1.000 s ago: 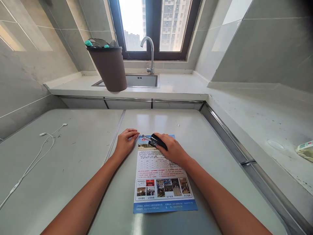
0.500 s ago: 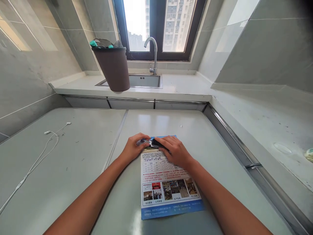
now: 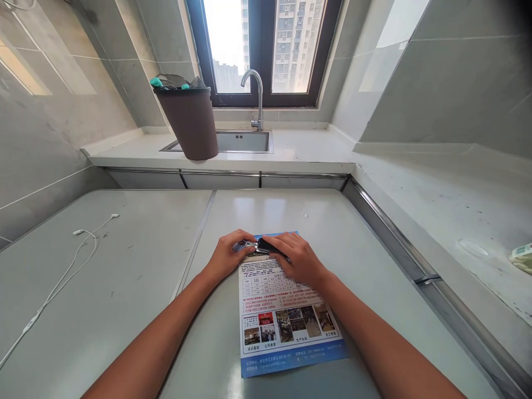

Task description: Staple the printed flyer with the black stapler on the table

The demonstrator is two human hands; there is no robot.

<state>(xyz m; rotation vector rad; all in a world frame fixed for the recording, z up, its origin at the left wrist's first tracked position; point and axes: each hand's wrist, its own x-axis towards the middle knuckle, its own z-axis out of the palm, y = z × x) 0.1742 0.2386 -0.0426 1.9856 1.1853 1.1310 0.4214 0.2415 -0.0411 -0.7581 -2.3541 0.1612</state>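
Observation:
A printed flyer (image 3: 286, 316) with a blue bottom band lies on the grey table (image 3: 332, 233) in front of me. A black stapler (image 3: 266, 247) sits across the flyer's top edge. My right hand (image 3: 297, 259) rests on top of the stapler with its fingers curled over it. My left hand (image 3: 228, 256) is at the flyer's top left corner, fingers bent and touching the stapler's metal front end.
White wired earphones (image 3: 62, 277) trail over the left table. Behind, a brown waste bin (image 3: 189, 119) stands on the white counter next to a sink (image 3: 243, 141) with a curved tap (image 3: 255, 94). A metal rail (image 3: 394, 244) borders the right side.
My left hand has moved right from beside the flyer onto the stapler's front end. My right hand has settled flatter on the stapler. The view shifted slightly.

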